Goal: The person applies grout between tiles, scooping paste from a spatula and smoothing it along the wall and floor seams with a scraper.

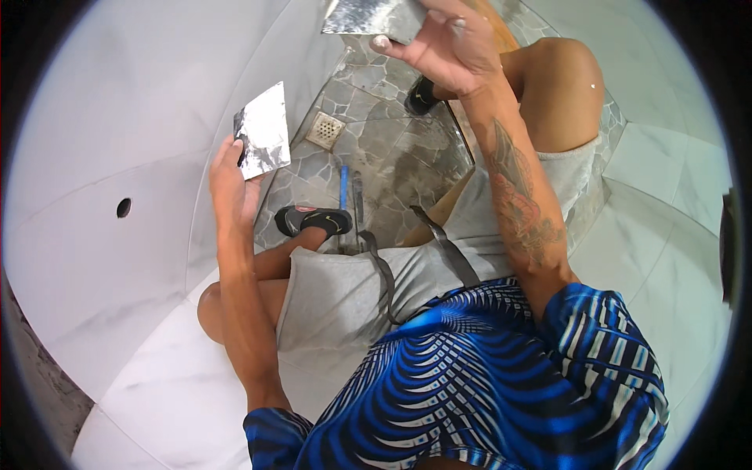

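Stone-patterned floor, square drain, pale marbled wall. Left hand grips a metal plate, upright, jutting beyond the fingers. Right hand grasps a second plate, left of its palm, partly out of view.

Item: your left forearm, bare, reaching forward. Item: your left hand, raised, thumb and fingers in a grip. Item: your right forearm, tattooed, angled forward and leftward. Item: your right hand, farther forward, palm showing, gripping, one fingertip smudged white, upper part out of view.
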Demonstrator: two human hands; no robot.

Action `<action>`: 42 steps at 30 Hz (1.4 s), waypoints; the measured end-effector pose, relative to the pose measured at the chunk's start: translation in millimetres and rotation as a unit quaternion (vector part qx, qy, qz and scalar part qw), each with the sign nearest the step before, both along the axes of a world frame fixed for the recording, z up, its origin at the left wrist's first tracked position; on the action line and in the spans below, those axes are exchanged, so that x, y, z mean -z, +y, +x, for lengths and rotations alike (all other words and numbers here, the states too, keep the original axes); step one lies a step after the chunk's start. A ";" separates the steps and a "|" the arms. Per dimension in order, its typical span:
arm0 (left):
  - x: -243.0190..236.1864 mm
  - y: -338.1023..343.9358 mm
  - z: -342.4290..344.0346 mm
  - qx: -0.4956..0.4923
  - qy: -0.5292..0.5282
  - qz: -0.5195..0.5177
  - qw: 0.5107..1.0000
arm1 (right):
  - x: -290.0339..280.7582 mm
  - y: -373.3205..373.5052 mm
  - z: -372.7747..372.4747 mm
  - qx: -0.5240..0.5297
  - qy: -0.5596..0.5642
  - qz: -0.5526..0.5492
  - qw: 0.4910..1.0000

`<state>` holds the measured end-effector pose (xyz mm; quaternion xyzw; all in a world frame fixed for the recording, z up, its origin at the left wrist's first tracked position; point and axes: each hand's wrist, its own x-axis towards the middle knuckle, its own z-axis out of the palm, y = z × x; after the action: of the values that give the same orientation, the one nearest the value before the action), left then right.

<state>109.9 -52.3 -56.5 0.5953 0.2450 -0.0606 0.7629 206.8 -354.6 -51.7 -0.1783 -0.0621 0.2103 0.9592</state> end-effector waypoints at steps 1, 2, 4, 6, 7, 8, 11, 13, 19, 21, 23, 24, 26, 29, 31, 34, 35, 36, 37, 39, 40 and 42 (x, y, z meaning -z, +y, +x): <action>-1.5 -1.2 -0.5 0.006 -0.001 -0.002 1.000 | -0.1 -2.0 -1.6 -0.006 -0.002 0.001 1.000; -2.6 -2.5 -1.4 -0.001 -0.003 0.000 1.000 | -9.2 -2.4 -6.9 -0.044 0.003 0.046 0.998; -4.7 -4.4 -2.4 0.009 -0.005 0.011 1.000 | -5.1 -4.1 -5.7 -0.106 -0.007 0.080 0.991; -6.2 -4.3 -1.9 0.003 -0.005 0.021 1.000 | -1.2 2.7 -17.1 -0.120 -0.056 0.127 0.983; -6.8 -4.4 -1.7 0.004 -0.003 0.033 0.999 | 6.3 1.3 -18.9 -0.127 -0.033 0.145 0.981; -7.0 -6.3 -1.5 -0.004 -0.005 0.032 0.999 | 14.1 0.3 -23.3 -0.131 -0.009 0.161 0.978; -11.9 -10.2 -1.8 -0.023 -0.012 0.042 0.999 | 13.1 4.2 -40.7 -0.212 0.059 0.120 0.968; -18.8 -8.9 -3.2 -0.008 -0.021 0.056 0.998 | 12.3 11.1 -51.9 -0.196 0.069 0.075 0.975; -17.2 -7.3 -5.2 -0.002 -0.027 0.052 0.998 | 5.0 14.9 -72.8 -0.292 0.045 0.061 0.953; -17.4 -4.9 -7.1 0.003 -0.037 0.054 0.998 | 0.3 18.9 -76.8 -0.295 0.055 0.070 0.951; -18.6 -1.9 -8.5 0.004 -0.047 0.062 0.997 | -2.0 13.7 -76.7 -0.241 0.094 0.060 0.964; -19.3 -0.7 -9.3 0.010 -0.056 0.071 0.996 | 2.2 8.9 -75.5 -0.230 0.075 0.107 0.964; -18.8 2.3 -7.4 0.013 -0.067 0.071 0.995 | -0.9 -2.6 -76.0 -0.187 0.053 0.082 0.977; -20.5 3.4 -7.8 0.024 -0.076 0.069 0.994 | 5.5 -9.7 -76.8 -0.178 0.003 0.085 0.980; -22.9 3.8 -7.4 0.027 -0.074 0.067 0.995 | 9.3 -8.6 -77.0 -0.180 -0.012 0.080 0.980; -21.4 4.7 -8.1 0.025 -0.091 0.073 0.993 | 11.3 -2.9 -79.2 -0.197 -0.029 0.134 0.971; -21.2 5.5 -7.7 0.032 -0.093 0.071 0.993 | 10.7 -2.8 -78.2 -0.213 0.012 0.123 0.969; -20.9 6.4 -7.0 0.039 -0.096 0.069 0.992 | 9.3 -2.0 -77.2 -0.229 0.052 0.111 0.966; -18.5 8.0 -6.5 0.037 -0.096 0.069 0.992 | 7.0 -0.6 -77.7 -0.230 0.052 0.109 0.966; -13.9 12.9 -5.2 0.045 -0.097 0.061 0.992 | -5.9 10.0 -78.5 -0.225 0.070 0.001 0.972; -11.7 15.1 -4.5 0.043 -0.098 0.061 0.992 | -4.2 11.7 -74.9 -0.265 0.028 -0.008 0.964; -10.7 15.1 -4.0 0.053 -0.099 0.052 0.992 | -14.0 17.9 -80.4 -0.243 -0.065 -0.170 0.953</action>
<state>105.8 -37.2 -45.8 0.6492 0.1388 -0.0289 0.7473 126.4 -336.7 -37.7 -0.3317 -0.1293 0.4322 0.8285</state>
